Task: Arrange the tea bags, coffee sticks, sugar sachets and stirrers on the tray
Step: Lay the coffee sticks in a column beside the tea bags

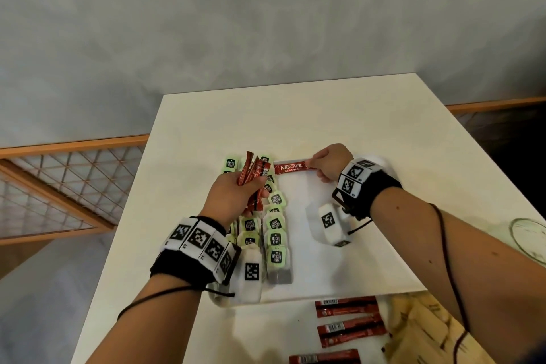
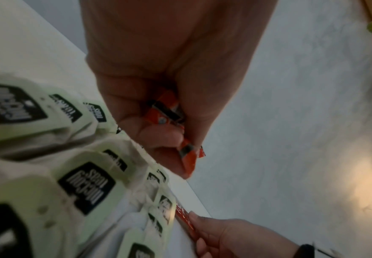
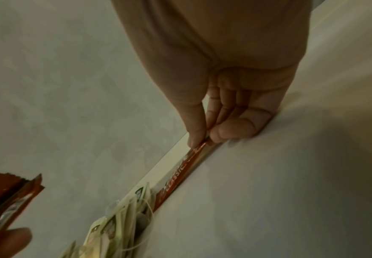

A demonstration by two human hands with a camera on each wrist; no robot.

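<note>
A white tray lies on the white table. Green-tagged tea bags fill two rows along the tray's left side. My left hand hovers over those rows and grips a bunch of red coffee sticks, whose ends show in the fist. My right hand pinches one end of a single red Nescafe coffee stick between thumb and fingers. That stick lies flat along the tray's far edge, just right of the tea bags.
More red coffee sticks lie on the table in front of the tray's near edge. Pale paper sachets are piled at the lower right. A wooden railing with mesh runs left of the table over a grey floor.
</note>
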